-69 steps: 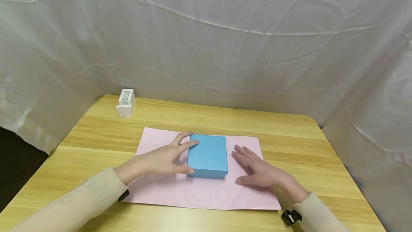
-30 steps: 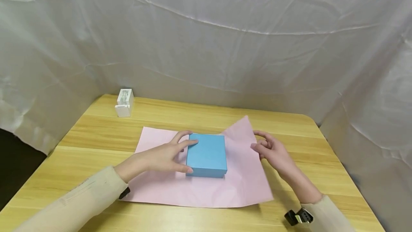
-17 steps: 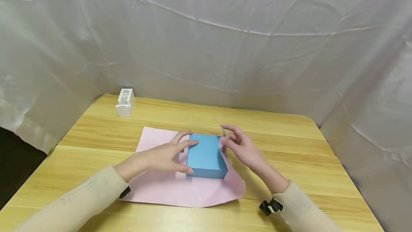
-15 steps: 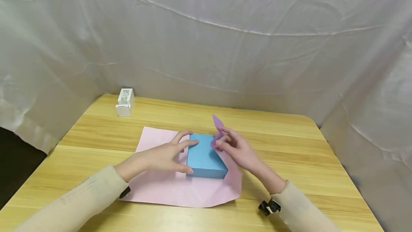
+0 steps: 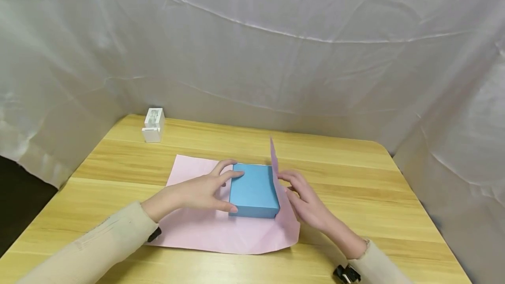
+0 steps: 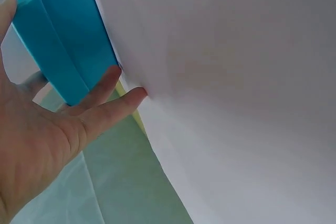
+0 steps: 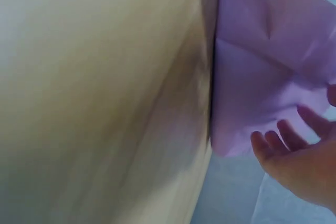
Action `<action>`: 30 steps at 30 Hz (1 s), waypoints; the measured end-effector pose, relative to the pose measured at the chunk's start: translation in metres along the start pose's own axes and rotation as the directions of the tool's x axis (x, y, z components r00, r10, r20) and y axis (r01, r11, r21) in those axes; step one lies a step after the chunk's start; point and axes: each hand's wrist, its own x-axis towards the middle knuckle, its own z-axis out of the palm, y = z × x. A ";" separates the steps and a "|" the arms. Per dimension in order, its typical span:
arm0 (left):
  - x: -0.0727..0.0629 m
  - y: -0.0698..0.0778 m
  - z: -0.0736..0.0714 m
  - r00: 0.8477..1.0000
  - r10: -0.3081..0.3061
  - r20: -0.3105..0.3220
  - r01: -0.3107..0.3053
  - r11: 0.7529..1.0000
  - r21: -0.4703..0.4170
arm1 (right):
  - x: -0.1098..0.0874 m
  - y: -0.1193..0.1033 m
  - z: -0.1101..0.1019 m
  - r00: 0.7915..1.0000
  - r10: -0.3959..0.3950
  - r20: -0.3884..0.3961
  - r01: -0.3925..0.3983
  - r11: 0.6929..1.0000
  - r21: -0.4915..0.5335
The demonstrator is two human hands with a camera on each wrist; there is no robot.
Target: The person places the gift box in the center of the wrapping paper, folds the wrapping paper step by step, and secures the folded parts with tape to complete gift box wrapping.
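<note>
A blue lidded box (image 5: 254, 191) lies on a pink sheet of paper (image 5: 225, 236). My left hand (image 5: 193, 194) spans the box's left side, thumb at the near corner, index finger on the lid, another finger at the far corner. In the left wrist view, fingers reach around the blue box (image 6: 63, 35). The paper's right flap (image 5: 287, 220) stands up along the box's right side. Behind it, my right hand (image 5: 311, 208) has loosely bent fingers against its outer face. The right wrist view shows these fingers (image 7: 286, 137) beside the creased paper (image 7: 257, 98).
A small white dispenser-like box (image 5: 154, 125) stands at the back left of the wooden table (image 5: 335, 157). A grey curtain (image 5: 252, 56) hangs behind the table and at both sides.
The right hand has lifted the paper's right side and folded it leftward over the box edge. Since then it has loosened and moved slightly right; the flap stands upright. The left hand stays put.
</note>
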 end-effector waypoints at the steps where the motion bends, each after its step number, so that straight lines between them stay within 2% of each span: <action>1: 0.000 0.000 0.000 1.000 0.001 0.001 -0.001 1.000 0.006 | -0.004 0.001 -0.002 1.000 -0.003 0.023 0.003 1.000 -0.015; 6: 0.000 0.003 -0.002 1.000 -0.004 -0.004 0.004 0.999 0.043 | -0.022 0.000 -0.006 0.990 -0.036 0.134 0.051 0.992 -0.112; 12: -0.001 0.006 -0.004 1.000 -0.004 -0.009 0.005 0.998 0.056 | -0.034 -0.004 -0.007 0.973 -0.059 0.225 0.111 0.968 -0.225; 20: 0.000 0.008 -0.005 1.000 -0.005 -0.007 0.005 0.999 0.047 | -0.043 -0.004 -0.008 0.920 0.048 0.389 0.014 0.988 -0.155; 24: 0.000 0.010 -0.006 1.000 -0.009 -0.012 0.010 0.999 0.051 | -0.041 -0.001 -0.008 0.921 0.017 0.389 0.047 0.987 -0.154; 30: 0.000 0.009 -0.006 1.000 -0.022 -0.011 0.023 0.998 0.060 | -0.033 0.006 -0.008 0.947 -0.089 0.310 0.164 0.961 -0.223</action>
